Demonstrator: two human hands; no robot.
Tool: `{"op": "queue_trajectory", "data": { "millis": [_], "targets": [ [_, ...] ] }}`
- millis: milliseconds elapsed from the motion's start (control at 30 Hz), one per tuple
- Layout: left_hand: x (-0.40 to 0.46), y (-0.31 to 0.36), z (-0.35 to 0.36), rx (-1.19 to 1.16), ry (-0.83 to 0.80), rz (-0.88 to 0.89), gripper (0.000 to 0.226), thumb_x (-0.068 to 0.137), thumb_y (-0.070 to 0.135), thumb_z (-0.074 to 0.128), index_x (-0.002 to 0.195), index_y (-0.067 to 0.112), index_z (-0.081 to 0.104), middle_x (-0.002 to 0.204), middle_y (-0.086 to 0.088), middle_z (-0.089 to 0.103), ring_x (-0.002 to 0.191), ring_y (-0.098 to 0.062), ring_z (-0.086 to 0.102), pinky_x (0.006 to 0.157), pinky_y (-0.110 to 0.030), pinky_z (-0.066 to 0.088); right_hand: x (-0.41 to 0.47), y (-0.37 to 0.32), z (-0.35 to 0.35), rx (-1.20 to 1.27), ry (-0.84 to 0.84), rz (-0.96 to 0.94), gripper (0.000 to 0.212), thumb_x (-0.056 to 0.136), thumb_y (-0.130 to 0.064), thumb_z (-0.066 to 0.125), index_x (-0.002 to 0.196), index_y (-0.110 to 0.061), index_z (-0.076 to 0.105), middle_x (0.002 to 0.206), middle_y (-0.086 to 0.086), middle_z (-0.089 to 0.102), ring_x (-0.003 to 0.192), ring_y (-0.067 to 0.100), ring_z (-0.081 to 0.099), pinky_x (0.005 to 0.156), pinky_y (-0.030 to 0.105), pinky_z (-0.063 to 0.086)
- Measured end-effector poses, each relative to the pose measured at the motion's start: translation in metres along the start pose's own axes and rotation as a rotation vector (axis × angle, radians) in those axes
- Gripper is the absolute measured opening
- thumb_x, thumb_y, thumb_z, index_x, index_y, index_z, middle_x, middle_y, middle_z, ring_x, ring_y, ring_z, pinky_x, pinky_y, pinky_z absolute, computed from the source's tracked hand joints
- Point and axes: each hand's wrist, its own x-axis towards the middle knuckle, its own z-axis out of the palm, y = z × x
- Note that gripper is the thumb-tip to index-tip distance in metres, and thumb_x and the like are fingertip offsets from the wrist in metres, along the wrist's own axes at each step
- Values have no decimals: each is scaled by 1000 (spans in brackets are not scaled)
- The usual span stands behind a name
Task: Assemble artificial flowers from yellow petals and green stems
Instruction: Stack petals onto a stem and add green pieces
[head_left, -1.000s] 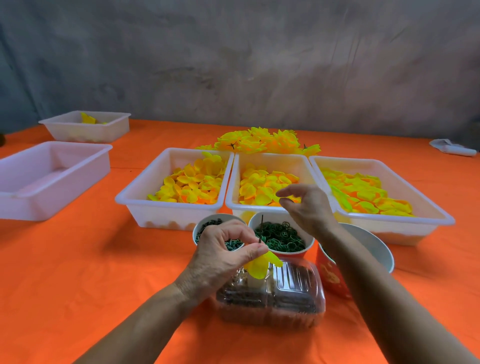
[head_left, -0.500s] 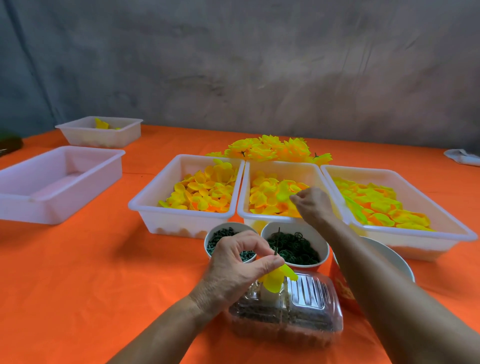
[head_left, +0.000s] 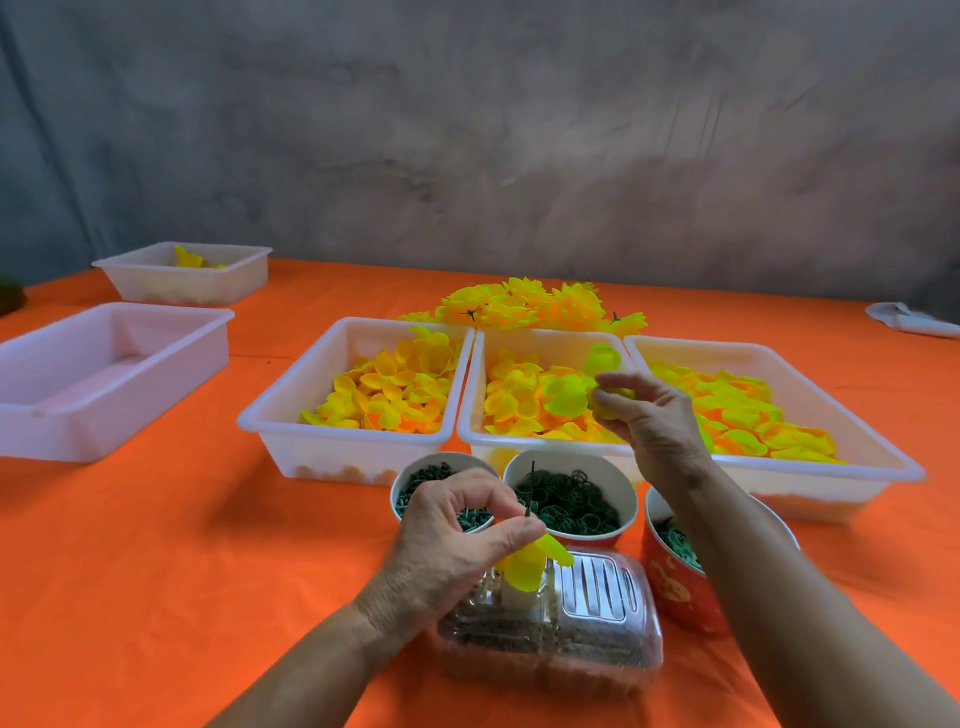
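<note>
My left hand (head_left: 457, 535) pinches a thin green stem (head_left: 530, 488) with a small yellow petal piece (head_left: 524, 569) hanging under my thumb, above a clear plastic box (head_left: 582, 623). My right hand (head_left: 649, 421) pinches a yellow-green petal cluster (head_left: 571, 389) lifted over the middle white tray (head_left: 545, 447) of yellow petals. A left tray (head_left: 291, 421) and a right tray (head_left: 857, 467) also hold yellow petals. Finished yellow flowers (head_left: 524, 309) lie piled behind the trays.
Two white cups (head_left: 623, 493) of green rings and stem parts stand before the trays, a red bowl (head_left: 675, 592) to their right under my forearm. An empty white tray (head_left: 93, 374) and a smaller tray (head_left: 187, 275) sit at left on the orange tablecloth (head_left: 182, 571).
My right hand reached into the middle tray and has come up holding a yellow-green petal cluster. My left hand stayed put with the stem and petal.
</note>
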Motion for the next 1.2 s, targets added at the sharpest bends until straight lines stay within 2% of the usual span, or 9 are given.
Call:
{"op": "queue_trajectory", "data": {
  "millis": [133, 300, 400, 500, 633, 867, 1067, 1133, 1200],
  "targets": [
    [1, -1, 0, 0, 3, -12, 16, 64, 22, 79, 57, 30, 67, 70, 10, 66, 71, -3, 61, 73, -15, 46, -21, -7, 3, 70, -98, -22, 17, 77, 4, 65, 82, -12, 68, 66, -4, 70, 62, 7, 65, 64, 20, 54],
    [-1, 0, -1, -33, -6, -20, 11, 63, 27, 80, 60, 26, 69, 72, 9, 67, 73, -3, 63, 73, -13, 45, -46, -15, 7, 122, -144, -35, 17, 63, -12, 70, 81, -12, 69, 64, -3, 69, 58, 7, 61, 57, 17, 51],
    [-3, 1, -1, -58, 0, -56, 11, 61, 28, 79, 62, 21, 72, 73, 7, 68, 74, -5, 63, 73, -14, 46, -57, -20, 8, 150, -175, -21, 13, 63, -17, 72, 76, -17, 73, 72, -3, 69, 65, 8, 61, 59, 19, 52],
    [-5, 1, -1, -62, -4, -88, 12, 60, 27, 79, 65, 17, 74, 74, 7, 69, 75, -5, 64, 73, -15, 46, -66, -24, 11, 224, -264, 11, 14, 65, -13, 70, 76, -18, 76, 79, 2, 73, 73, 14, 69, 64, 25, 56],
    [-6, 1, -1, -55, 12, -94, 12, 64, 12, 82, 63, 20, 72, 73, 4, 69, 74, -5, 63, 72, -15, 47, -75, -28, 15, 321, -329, 38, 19, 63, -8, 67, 77, -15, 78, 80, 8, 74, 72, 18, 71, 62, 27, 56],
    [-7, 8, -1, -42, 11, -80, 12, 61, 24, 79, 66, 16, 72, 75, -5, 68, 74, -12, 63, 73, -20, 48, -84, -33, 19, 322, -332, 89, 19, 63, -8, 67, 76, -15, 78, 76, 6, 74, 67, 15, 70, 55, 23, 54],
    [-8, 11, -3, -16, 8, -93, 16, 62, 24, 81, 70, 14, 73, 78, -6, 69, 77, -13, 64, 76, -25, 49, -88, -36, 21, 273, -321, 136, 15, 57, -11, 72, 71, -17, 77, 73, 6, 74, 65, 17, 71, 52, 25, 54],
    [-8, 12, -5, 7, -2, -87, 18, 64, 24, 85, 74, 17, 73, 83, -6, 69, 80, -15, 64, 78, -27, 50, -88, -38, 21, 266, -318, 149, 17, 56, -11, 73, 71, -19, 77, 77, 7, 74, 67, 18, 71, 54, 26, 54],
    [-7, 13, -8, 8, -2, -77, 19, 62, 28, 81, 78, 21, 74, 89, -5, 71, 86, -18, 65, 79, -28, 50, -88, -39, 22, 264, -313, 164, 20, 55, -11, 73, 73, -17, 76, 78, 7, 74, 67, 18, 71, 53, 26, 54]
  ]
}}
